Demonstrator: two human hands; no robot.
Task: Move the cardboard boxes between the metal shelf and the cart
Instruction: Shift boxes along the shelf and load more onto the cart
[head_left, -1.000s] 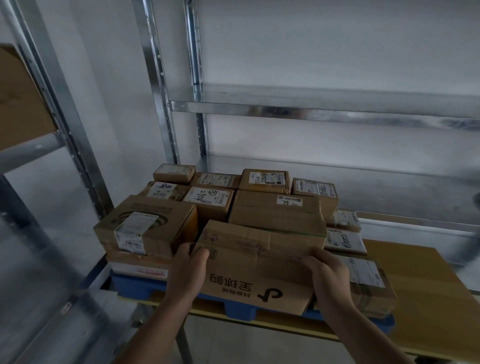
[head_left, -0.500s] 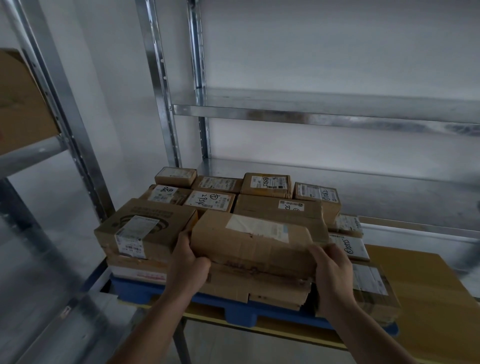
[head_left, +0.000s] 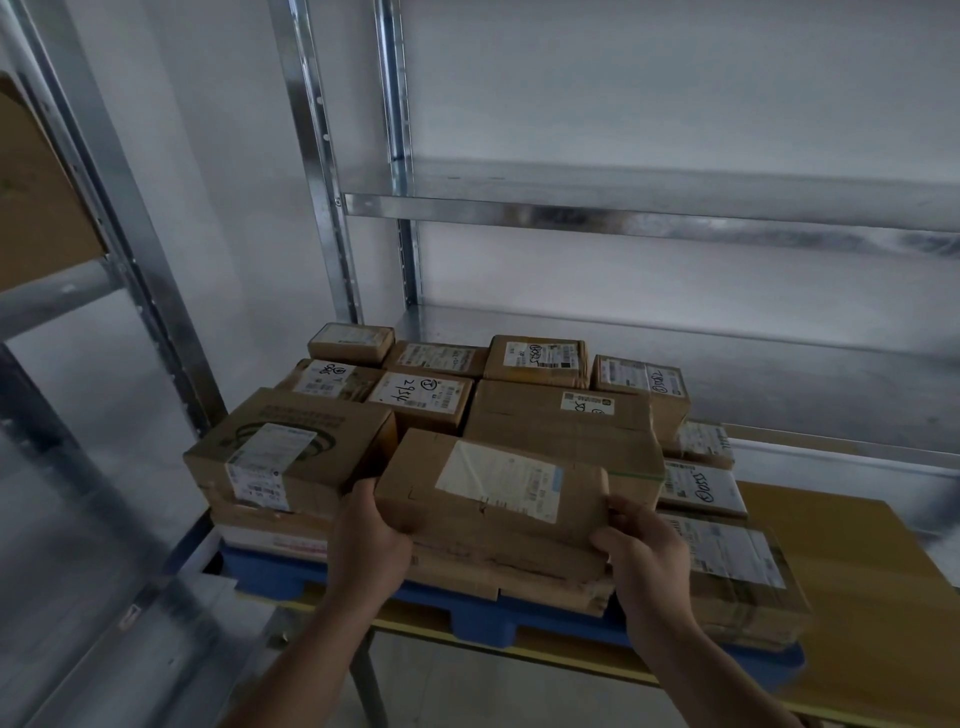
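I hold a flat brown cardboard box (head_left: 493, 488) with a white label on top, gripped at both ends. My left hand (head_left: 366, 535) clasps its left end and my right hand (head_left: 641, 551) clasps its right end. It sits tilted just above a crumpled flattened box (head_left: 514, 569) at the front of the stack. Several other labelled cardboard boxes (head_left: 561, 421) crowd the blue pallet (head_left: 483, 618) on the yellow-edged cart (head_left: 862, 571). Behind stands the metal shelf (head_left: 649, 218), its two visible levels bare.
A larger box (head_left: 285, 457) sits close to the left of the held one. A second metal rack (head_left: 130, 249) with a big cardboard box (head_left: 36, 192) stands at the left. A wooden board covers the cart's right part.
The box I hold has turned from its printed side facing me to its labelled top facing up, and has risen slightly over the stack. Both hands kept their grip.
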